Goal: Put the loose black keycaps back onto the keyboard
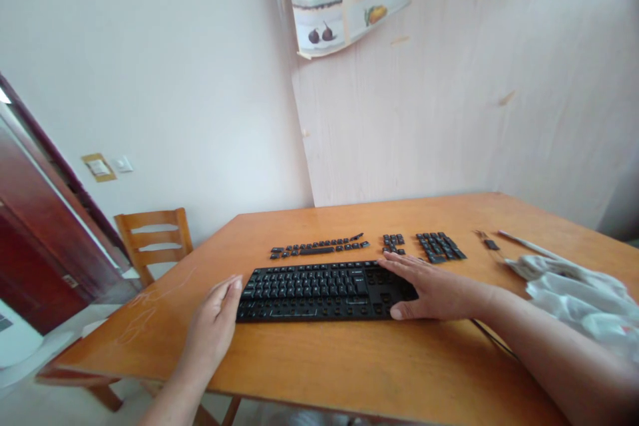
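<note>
left hand (217,309) at the left end of a black computer keyboard (304,284), fingers close together; can't tell if it grips the edge or just rests there. right hand (432,289) spread over the keyboard's right end, thumb apart from fingers, thumb at the near edge, fingers toward the far one. hands well apart, keyboard between them, lying lengthwise across the table. middle rows have keycaps on; near row and the part by the right hand show bare key spots.

just beyond: two rows of loose keycaps (344,247), long spacebar (317,251) in the nearer row. right of them a small keycap cluster (393,239), then a bigger keycap block (440,247). farther right, a small dark piece (490,244), a thin pale rod (532,245), a crumpled translucent plastic bag (574,293). dark cable (494,338) by the right forearm.

surface: orange-brown wooden table (299,363), glossy, pale scribbles on its left side.

room: wooden chair (154,237) past the left edge, dark red door (37,246), white wall switch (122,164), white wall (174,46). pale board (449,113) behind the table, fruit poster (344,10) up top, its lower edge curling.
</note>
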The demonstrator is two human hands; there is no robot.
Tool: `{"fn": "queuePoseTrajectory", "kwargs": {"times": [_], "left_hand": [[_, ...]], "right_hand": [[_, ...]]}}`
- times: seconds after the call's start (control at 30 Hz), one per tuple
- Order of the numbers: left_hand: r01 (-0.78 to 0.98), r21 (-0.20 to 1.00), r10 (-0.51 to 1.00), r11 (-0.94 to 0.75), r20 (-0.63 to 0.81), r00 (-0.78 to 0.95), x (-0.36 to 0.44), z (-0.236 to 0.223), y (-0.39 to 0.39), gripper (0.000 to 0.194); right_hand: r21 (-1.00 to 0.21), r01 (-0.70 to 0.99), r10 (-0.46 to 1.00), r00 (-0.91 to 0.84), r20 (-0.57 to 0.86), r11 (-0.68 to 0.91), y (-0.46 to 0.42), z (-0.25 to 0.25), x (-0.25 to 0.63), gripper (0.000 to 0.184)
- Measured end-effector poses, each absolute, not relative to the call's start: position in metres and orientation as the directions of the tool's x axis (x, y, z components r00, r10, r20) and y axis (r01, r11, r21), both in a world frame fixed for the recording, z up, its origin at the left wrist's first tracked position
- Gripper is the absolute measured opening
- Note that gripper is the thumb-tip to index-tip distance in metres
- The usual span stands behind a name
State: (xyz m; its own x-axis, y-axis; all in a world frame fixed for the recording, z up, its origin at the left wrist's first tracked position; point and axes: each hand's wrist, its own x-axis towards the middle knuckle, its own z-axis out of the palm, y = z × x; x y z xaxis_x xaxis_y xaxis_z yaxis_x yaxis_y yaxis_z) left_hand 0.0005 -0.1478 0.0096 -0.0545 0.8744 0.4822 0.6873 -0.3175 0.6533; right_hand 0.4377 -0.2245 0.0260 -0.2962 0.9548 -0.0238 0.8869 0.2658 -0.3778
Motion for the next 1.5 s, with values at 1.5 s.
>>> {"fn": "queuePoseTrajectory", "kwargs": {"times": [1.5], "left_hand": [[0.041,0.974,0.944,-0.223,0.226,-0.239,-0.007,-0.010,-0.012,0.063]], "right_hand": [[-0.257,0.928,0.957,-0.230,0.179,0.271,-0.143,0.094,0.363,0.048]]}}
